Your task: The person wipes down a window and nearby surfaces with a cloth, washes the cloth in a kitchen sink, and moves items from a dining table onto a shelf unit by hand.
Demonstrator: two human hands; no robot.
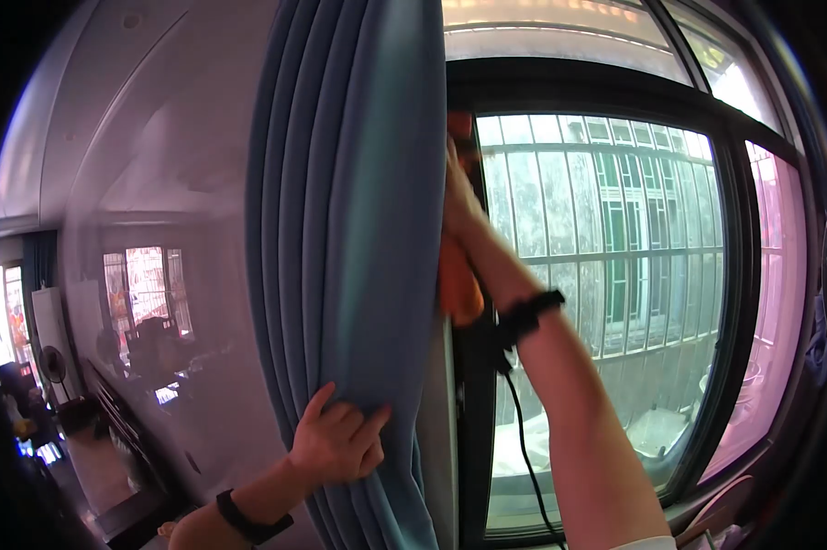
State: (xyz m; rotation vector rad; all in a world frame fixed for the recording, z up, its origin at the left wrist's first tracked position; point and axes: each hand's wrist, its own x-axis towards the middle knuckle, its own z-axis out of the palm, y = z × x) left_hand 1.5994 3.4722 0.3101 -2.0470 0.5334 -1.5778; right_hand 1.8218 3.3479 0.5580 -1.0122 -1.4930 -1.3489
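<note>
A blue pleated curtain [386, 229] hangs from top to bottom in the middle of the view. My left hand [336, 445] rests against its lower front, some fingers spread apart and others bent, with the tips touching the cloth. My right hand [459, 197] is raised at the curtain's right edge, beside the window frame. It grips an orange corded tool [460, 286] held upright; the curtain hides my fingers and much of the tool, so its exact kind does not show. A black cord [523, 440] runs down from its dark lower end.
To the right is a sliding window with a black frame [739, 275] and metal bars [542, 211] outside. A glossy pale wall [175, 348] on the left mirrors a window. Furniture and a standing fan [54, 364] appear at far left.
</note>
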